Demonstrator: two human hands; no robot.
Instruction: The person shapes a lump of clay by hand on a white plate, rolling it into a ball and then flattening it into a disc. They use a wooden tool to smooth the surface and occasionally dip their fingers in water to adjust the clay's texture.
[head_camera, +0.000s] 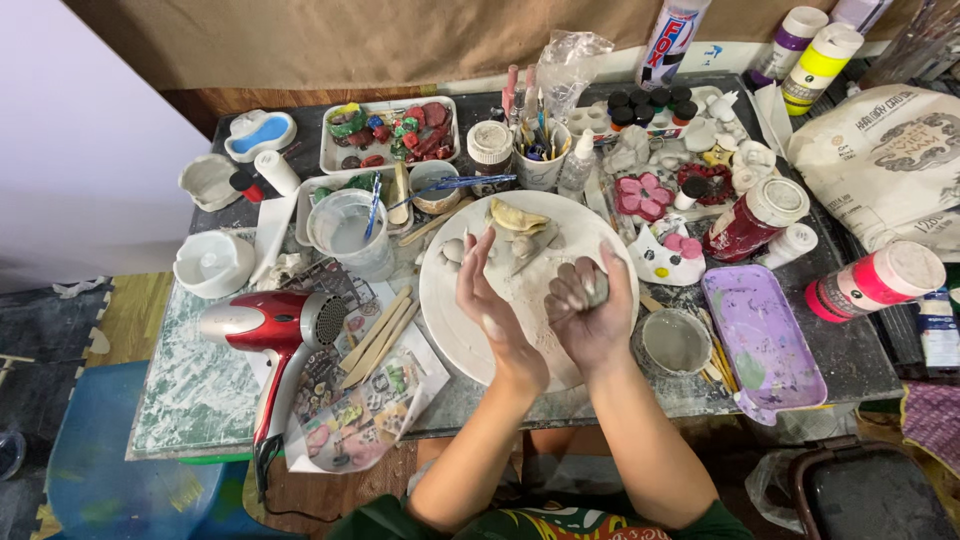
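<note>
Grey clay lump (594, 289), small and dull, centre frame, above the round white board (455, 320). Right hand (590, 305) fisted tight around the lump; left hand (487, 300) open, fingers straight, edge-on just beside it. More clay pieces (520, 225) at the board's upper part. Red hair dryer (270, 330) lower left, wooden sticks (375, 338) between dryer and board, lilac tray (760, 345) right. Desk (190, 390) dark, paint-smeared, crowded.

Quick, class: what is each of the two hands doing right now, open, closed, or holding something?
Left hand: open, fingers spread, empty, over the white round board.
Right hand: closed around a lump of grey clay.
</note>
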